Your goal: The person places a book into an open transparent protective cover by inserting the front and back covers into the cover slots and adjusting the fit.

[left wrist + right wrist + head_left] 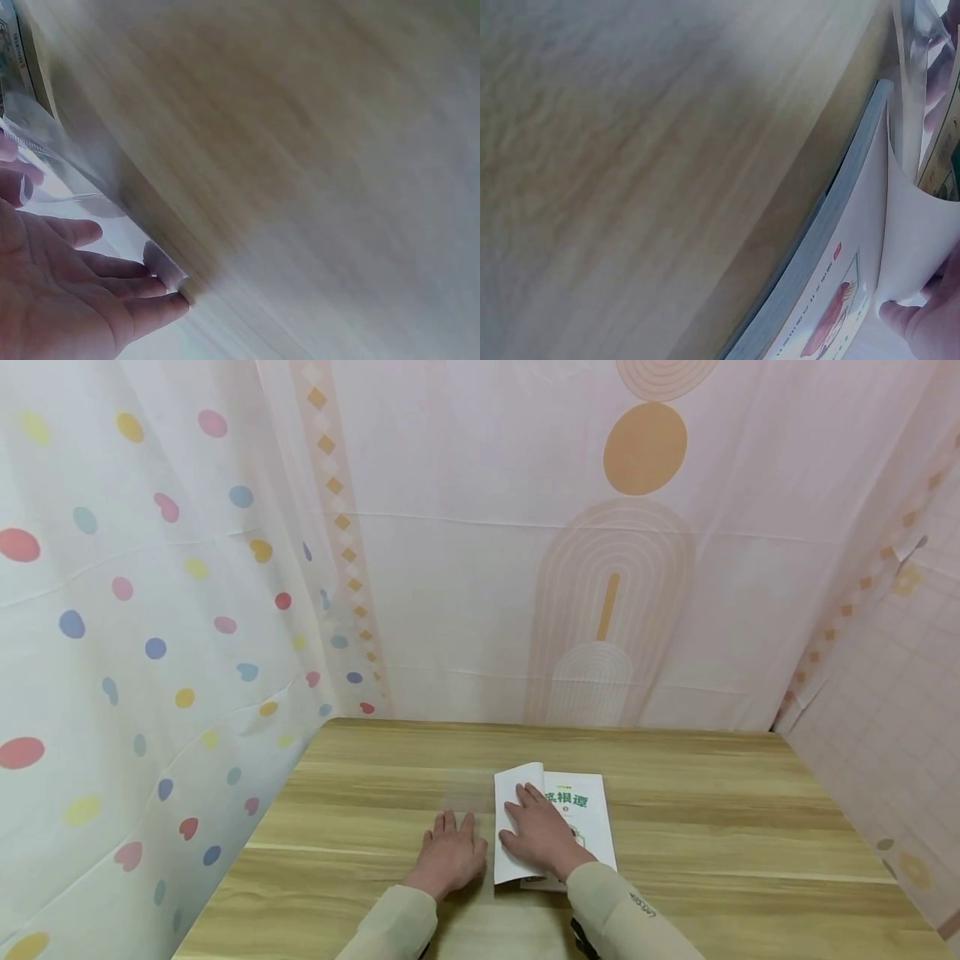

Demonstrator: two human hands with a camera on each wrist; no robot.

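Left hand (448,853): flat on the counter (712,810), palm down, fingers (112,264) straight and a little apart, holding nothing, just left of the book (577,814)
Left hand up close: fingers on a clear shiny sheet (52,161) at the wood edge; cannot tell what the sheet belongs to
Right hand (542,835): lying on the book, fingers (525,802) stretched out and pressing the turned cover (513,818) down, not curled round it
Right hand up close: a fingertip (900,315) touching the edge of the bent white leaf (922,247)
Book: thin, white, with green letters on top and a small red mark under them; lying flat near the front middle of the counter, a bit to the right
Cover: lifted from the right and folded over to the left, bending in a curve at its far end, white side up
Page below: small drawing in red and green, partly hidden by the hand
Counter: light wood with long stripes in the grain
Sleeves (630,918): pale beige, on both arms, coming in from the bottom
Curtain (150,610): white with dots in pink, blue and yellow, hanging on the left
Back cloth (645,447): pale pink with an orange circle and arch shapes, behind the counter
Right wall (900,693): pale cloth with faint squares and small flowers
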